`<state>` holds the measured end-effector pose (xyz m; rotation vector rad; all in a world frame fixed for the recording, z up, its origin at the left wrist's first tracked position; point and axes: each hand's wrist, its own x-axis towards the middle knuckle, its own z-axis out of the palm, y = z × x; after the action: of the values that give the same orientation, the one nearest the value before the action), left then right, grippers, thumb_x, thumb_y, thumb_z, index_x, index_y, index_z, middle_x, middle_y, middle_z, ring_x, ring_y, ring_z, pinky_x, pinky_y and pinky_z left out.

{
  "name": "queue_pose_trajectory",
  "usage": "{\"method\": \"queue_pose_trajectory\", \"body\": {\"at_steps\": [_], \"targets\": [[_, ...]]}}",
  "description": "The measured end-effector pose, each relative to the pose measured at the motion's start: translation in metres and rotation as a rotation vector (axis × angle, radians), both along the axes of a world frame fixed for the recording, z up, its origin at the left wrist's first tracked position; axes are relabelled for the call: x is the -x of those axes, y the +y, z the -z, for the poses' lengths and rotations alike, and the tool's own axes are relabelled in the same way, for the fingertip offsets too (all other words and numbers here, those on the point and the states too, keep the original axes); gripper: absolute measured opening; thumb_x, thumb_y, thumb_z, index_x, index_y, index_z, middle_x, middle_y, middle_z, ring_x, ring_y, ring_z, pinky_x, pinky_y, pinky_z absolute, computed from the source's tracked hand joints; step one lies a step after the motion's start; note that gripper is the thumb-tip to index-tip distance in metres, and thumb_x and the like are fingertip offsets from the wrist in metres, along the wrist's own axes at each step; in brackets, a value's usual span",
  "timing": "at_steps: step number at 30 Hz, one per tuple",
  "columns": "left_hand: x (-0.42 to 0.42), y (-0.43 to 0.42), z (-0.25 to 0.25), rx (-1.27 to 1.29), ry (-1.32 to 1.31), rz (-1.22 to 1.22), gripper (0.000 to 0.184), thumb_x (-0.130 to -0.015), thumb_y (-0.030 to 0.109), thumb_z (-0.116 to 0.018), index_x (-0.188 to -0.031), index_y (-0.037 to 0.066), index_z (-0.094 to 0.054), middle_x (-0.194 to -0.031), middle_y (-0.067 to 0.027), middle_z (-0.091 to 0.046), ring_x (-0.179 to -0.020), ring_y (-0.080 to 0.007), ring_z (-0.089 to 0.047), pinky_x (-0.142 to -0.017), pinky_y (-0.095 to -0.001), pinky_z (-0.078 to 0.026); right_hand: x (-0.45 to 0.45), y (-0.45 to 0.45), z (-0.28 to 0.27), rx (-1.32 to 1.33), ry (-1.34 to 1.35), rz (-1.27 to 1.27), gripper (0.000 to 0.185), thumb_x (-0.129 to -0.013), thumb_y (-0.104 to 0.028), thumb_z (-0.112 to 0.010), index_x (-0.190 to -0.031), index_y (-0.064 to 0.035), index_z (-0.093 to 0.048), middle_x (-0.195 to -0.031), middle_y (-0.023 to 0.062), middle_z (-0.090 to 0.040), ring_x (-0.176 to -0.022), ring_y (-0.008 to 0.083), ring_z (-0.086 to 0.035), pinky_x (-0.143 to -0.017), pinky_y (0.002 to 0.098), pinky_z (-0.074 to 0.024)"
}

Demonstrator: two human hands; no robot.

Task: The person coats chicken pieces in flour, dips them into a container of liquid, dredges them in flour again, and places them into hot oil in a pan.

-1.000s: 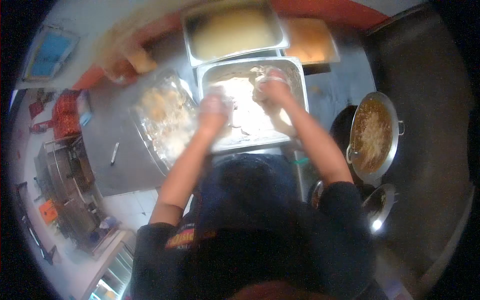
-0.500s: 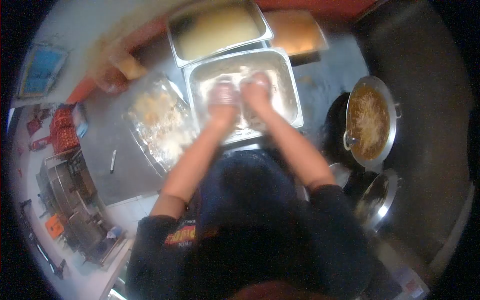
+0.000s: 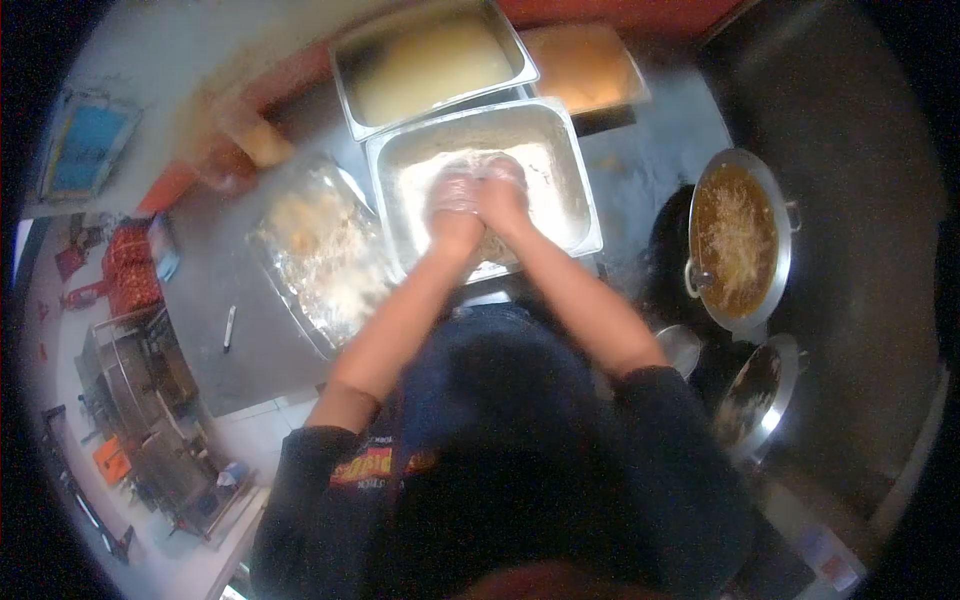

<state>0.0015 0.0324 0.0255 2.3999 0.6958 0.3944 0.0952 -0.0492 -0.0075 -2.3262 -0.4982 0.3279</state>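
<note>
Both hands are inside a rectangular metal pan [image 3: 586, 180] with white flour [image 3: 545, 190] spread over its bottom. My left hand [image 3: 458, 192], in a clear plastic glove, is pressed against my right hand [image 3: 503, 186], which seems gloved too. Their fingers curl inward and down at the flour. Whatever lies between the palms is hidden, and the fingertips are blurred.
Behind stands a second metal pan [image 3: 530, 72] of pale, cloudy liquid, beside an orange-brown tray [image 3: 590, 65]. At left lie a tray [image 3: 285, 290] of floured pieces and a marker pen [image 3: 229, 328]. Rightward, a wok [image 3: 783, 250] holds bubbling oil; another wok [image 3: 775, 415] sits nearer.
My hands were slightly apart over the flour and have come together, my right hand moving left against my left. The view has shifted slightly.
</note>
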Motion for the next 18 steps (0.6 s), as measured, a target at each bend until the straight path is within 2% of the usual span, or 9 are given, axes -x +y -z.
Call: {"method": "queue_pose_trajectory", "body": {"at_steps": [2, 5, 7, 9, 12, 13, 15, 17, 18], "targets": [[-0.013, 0.002, 0.024, -0.278, -0.176, 0.054, 0.018, -0.072, 0.018, -0.062, -0.078, 0.002, -0.059, -0.077, -0.0192, -0.058, -0.076, -0.035, -0.057, -0.07, -0.0449, -0.045, -0.004, -0.001, -0.003, -0.028, -0.192, 0.008, 0.02, -0.067, -0.009, -0.056, -0.083, 0.0041, -0.06, -0.088, 0.0252, -0.059, -0.086, 0.0389, -0.057, -0.076, 0.0447, -0.0456], [0.003, 0.015, 0.006, -0.01, 0.156, 0.1, 0.019, -0.072, 0.019, -0.062, -0.081, 0.002, -0.059, -0.084, -0.0206, -0.058, -0.083, -0.0353, -0.056, -0.073, -0.0441, -0.044, -0.019, -0.024, -0.03, -0.102, 0.295, 0.001, 0.024, -0.067, -0.012, -0.058, -0.084, 0.0038, -0.061, -0.09, 0.0263, -0.058, -0.089, 0.0394, -0.056, -0.08, 0.0449, -0.0444], [-0.014, -0.011, 0.029, -0.243, 0.134, 0.142, 0.02, -0.075, 0.016, -0.059, -0.09, 0.003, -0.057, -0.085, -0.0191, -0.057, -0.082, -0.0328, -0.055, -0.073, -0.0441, -0.043, 0.016, -0.003, -0.009, -0.085, -0.177, 0.035, 0.022, -0.068, -0.013, -0.058, -0.083, 0.004, -0.061, -0.086, 0.0247, -0.06, -0.084, 0.0377, -0.058, -0.078, 0.0445, -0.0451], [-0.005, 0.009, 0.026, -0.276, -0.124, 0.144, 0.019, -0.076, 0.015, -0.055, -0.091, 0.003, -0.057, -0.083, -0.0194, -0.056, -0.08, -0.0347, -0.054, -0.073, -0.0449, -0.043, -0.007, -0.014, -0.031, -0.049, -0.237, 0.008, 0.021, -0.071, -0.014, -0.057, -0.082, 0.0035, -0.061, -0.084, 0.0243, -0.06, -0.082, 0.037, -0.058, -0.077, 0.0451, -0.045], [0.003, 0.019, 0.023, -0.037, 0.03, 0.202, 0.021, -0.075, 0.015, -0.056, -0.092, 0.003, -0.058, -0.085, -0.0196, -0.057, -0.082, -0.0351, -0.055, -0.076, -0.0432, -0.044, -0.005, -0.024, -0.04, 0.06, 0.298, -0.085, 0.02, -0.07, -0.014, -0.056, -0.079, 0.0035, -0.06, -0.088, 0.0266, -0.059, -0.087, 0.0393, -0.056, -0.078, 0.0466, -0.0433], [-0.007, -0.002, 0.05, -0.153, -0.102, 0.16, 0.022, -0.075, 0.013, -0.054, -0.095, 0.002, -0.057, -0.081, -0.0198, -0.057, -0.078, -0.0356, -0.056, -0.074, -0.0434, -0.045, 0.02, -0.005, -0.002, -0.189, -0.201, 0.095, 0.02, -0.071, -0.015, -0.057, -0.078, 0.0035, -0.06, -0.081, 0.0235, -0.061, -0.08, 0.0364, -0.058, -0.078, 0.0453, -0.044], [-0.01, -0.005, -0.007, -0.137, 0.146, 0.104, 0.019, -0.076, 0.01, -0.053, -0.092, 0.002, -0.057, -0.081, -0.0203, -0.057, -0.077, -0.0362, -0.055, -0.074, -0.0439, -0.044, 0.013, -0.01, -0.022, -0.066, -0.187, 0.066, 0.022, -0.073, -0.018, -0.059, -0.077, 0.0039, -0.059, -0.08, 0.0227, -0.061, -0.079, 0.0353, -0.058, -0.079, 0.044, -0.0445], [-0.006, 0.006, -0.011, -0.081, 0.147, 0.112, 0.017, -0.078, 0.013, -0.05, -0.09, 0.003, -0.058, -0.086, -0.019, -0.058, -0.082, -0.0345, -0.055, -0.074, -0.0438, -0.045, -0.006, -0.033, -0.068, -0.069, 0.336, -0.064, 0.025, -0.074, -0.02, -0.06, -0.078, 0.0045, -0.059, -0.087, 0.0246, -0.059, -0.087, 0.037, -0.056, -0.082, 0.0437, -0.0438], [0.0, 0.01, -0.011, -0.019, 0.158, 0.116, 0.018, -0.08, 0.016, -0.047, -0.088, 0.004, -0.059, -0.092, -0.0177, -0.059, -0.087, -0.0328, -0.056, -0.074, -0.0437, -0.046, -0.008, -0.026, -0.023, -0.172, 0.317, 0.039, 0.025, -0.072, -0.021, -0.062, -0.078, 0.0038, -0.06, -0.087, 0.0242, -0.059, -0.087, 0.0371, -0.056, -0.081, 0.0437, -0.0448]]}}
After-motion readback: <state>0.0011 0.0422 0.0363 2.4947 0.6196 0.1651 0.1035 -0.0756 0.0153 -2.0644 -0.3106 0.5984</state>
